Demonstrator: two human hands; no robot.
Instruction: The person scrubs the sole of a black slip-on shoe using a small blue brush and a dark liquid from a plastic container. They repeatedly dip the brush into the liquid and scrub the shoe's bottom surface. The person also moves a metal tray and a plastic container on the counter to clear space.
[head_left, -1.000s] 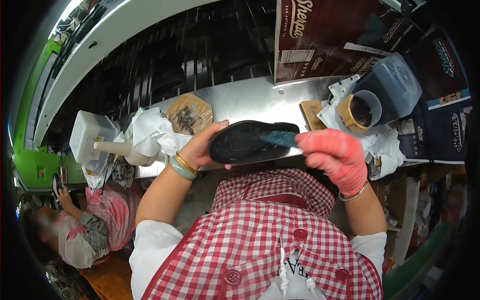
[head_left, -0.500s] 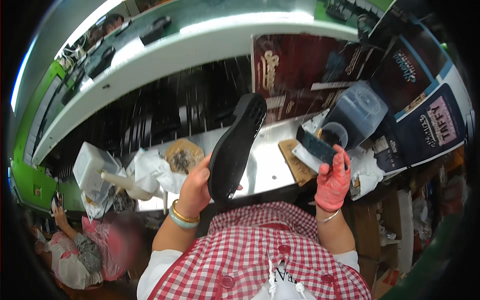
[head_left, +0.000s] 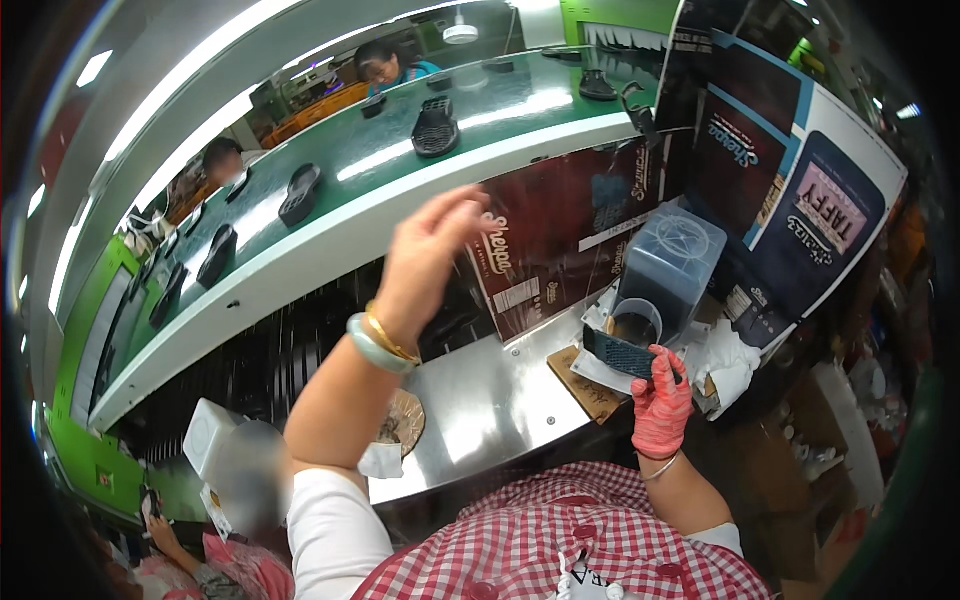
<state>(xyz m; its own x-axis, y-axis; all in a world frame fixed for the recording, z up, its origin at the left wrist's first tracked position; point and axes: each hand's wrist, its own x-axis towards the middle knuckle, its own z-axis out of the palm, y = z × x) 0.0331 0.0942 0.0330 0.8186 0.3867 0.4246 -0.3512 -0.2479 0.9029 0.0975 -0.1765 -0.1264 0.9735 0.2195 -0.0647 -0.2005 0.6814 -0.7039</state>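
My bare left hand (head_left: 432, 250), with a gold and a pale green bangle at the wrist, is raised in front of the conveyor's white edge. Its fingers are stretched out, slightly blurred, and hold nothing visible. Beyond it, a black shoe sole (head_left: 435, 128) lies on the green conveyor belt (head_left: 385, 158). In a pink glove, my right hand (head_left: 662, 408) grips a dark rectangular block (head_left: 630, 355) with a rough, bristly-looking face; it may be a brush. The block is beside a clear plastic cup (head_left: 638, 322) with dark contents.
More black soles (head_left: 300, 194) lie along the belt. A translucent container (head_left: 672, 262) stands behind the cup, next to printed cardboard panels (head_left: 575, 240). A wooden board (head_left: 583, 385) rests on the metal bench (head_left: 470, 410). People (head_left: 390, 68) are across the belt and at lower left.
The sole has left my left hand, which has moved up and forward toward the belt. My right hand keeps the dark block. The view has tilted up, showing more of the belt.
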